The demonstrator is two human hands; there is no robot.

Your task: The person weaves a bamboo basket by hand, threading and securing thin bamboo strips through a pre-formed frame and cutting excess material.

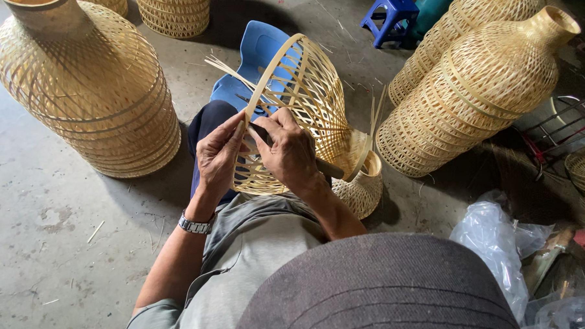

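Observation:
An unfinished woven bamboo basket (316, 92) with an open lattice lies on its side across my lap, loose strips sticking out at its upper left. My left hand (217, 154), with a metal watch on the wrist, pinches the basket's wide rim strip. My right hand (291, 151) is closed around a thin knife-like tool (329, 169) with a dark blade and wooden handle, its tip set against the rim close to my left fingers. The two hands almost touch.
Stacks of finished vase-shaped bamboo baskets stand at left (89, 87) and at right (478, 86); another stack (174, 13) is behind. A blue plastic chair (253, 55), a small blue stool (391, 12), clear plastic bags (496, 248) and a small basket (364, 188) sit on the concrete floor.

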